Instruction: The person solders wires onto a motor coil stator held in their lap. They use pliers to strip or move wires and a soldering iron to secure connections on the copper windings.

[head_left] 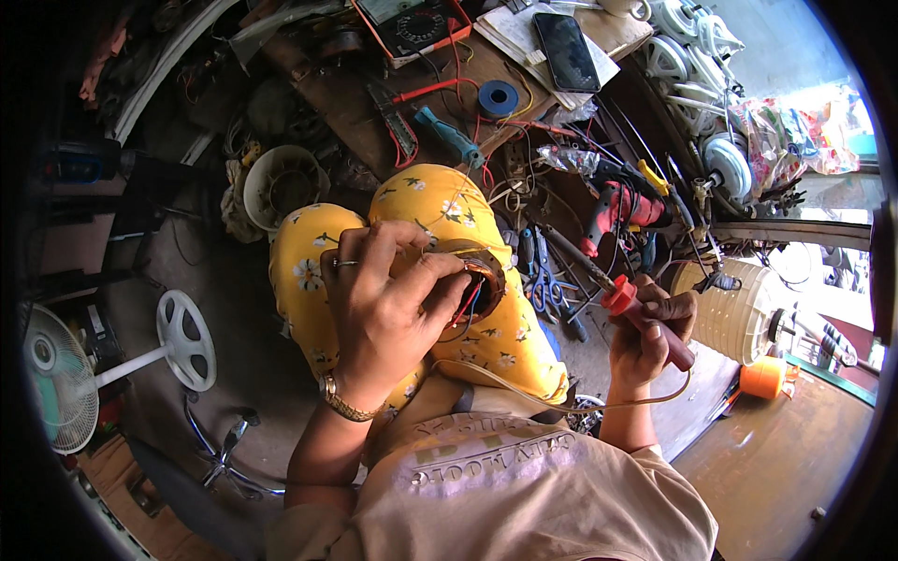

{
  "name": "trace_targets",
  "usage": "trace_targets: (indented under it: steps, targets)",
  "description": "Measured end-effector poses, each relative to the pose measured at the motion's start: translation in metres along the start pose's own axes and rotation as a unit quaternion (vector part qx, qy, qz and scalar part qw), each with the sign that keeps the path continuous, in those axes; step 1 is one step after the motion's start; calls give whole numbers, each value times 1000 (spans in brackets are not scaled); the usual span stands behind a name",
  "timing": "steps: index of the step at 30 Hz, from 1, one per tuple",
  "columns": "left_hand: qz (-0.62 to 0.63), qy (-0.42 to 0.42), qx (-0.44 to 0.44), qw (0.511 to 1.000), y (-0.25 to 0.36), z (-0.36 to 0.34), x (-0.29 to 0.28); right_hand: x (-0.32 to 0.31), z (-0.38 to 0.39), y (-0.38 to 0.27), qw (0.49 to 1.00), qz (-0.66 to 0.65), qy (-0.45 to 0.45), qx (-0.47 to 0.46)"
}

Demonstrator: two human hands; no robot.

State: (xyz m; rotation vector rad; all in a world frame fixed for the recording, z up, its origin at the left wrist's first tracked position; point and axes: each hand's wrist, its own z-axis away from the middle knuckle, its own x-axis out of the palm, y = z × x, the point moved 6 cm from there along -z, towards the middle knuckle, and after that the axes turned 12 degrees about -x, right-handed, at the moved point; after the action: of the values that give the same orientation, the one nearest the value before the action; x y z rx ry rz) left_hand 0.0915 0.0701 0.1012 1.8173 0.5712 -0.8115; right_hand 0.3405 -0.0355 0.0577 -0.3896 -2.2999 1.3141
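My right hand (645, 327) grips the dark red handle of a soldering iron (666, 344), its metal barrel pointing up and to the left. A pale cord loops from the handle's end across my lap. Over my thighs, my left hand (388, 290) has its thumb and index finger brought together at the near left rim of a ring-shaped copper motor winding (494, 280). Red and blue wires (465, 309) show inside the ring, close to the thumb. What the left fingertips pinch is hidden. The winding rests on yellow flowered cloth (505, 351) covering my legs.
Ahead, a wooden bench holds a phone (567, 52), a blue spool (498, 99), a blue-handled screwdriver (449, 136) and a multimeter (416, 26). Blue scissors (544, 280) and a red power tool (622, 210) lie to the right. A bucket (281, 187) and fan (58, 374) stand left.
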Motion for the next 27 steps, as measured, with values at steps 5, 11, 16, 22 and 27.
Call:
trace_targets:
  steps: [5, 11, 16, 22, 27]
  targets:
    - [-47, 5, 32, 998, 5, -3, -2, -6, 4, 2, 1000, 8, 11, -11]
    - [-80, 13, 51, 995, 15, -4, -3, -11, 7, 6, 1000, 8, 11, -19]
    - [-77, -5, 45, 996, 16, -7, -2, -4, 3, 3, 999, -4, 20, -24]
    - [-23, -44, -3, 999, 9, -11, 2, -2, 4, 5, 1000, -12, 7, -8]
    - [146, 42, -40, 988, -14, -10, -9, -10, 6, 7, 1000, 5, 1, -23]
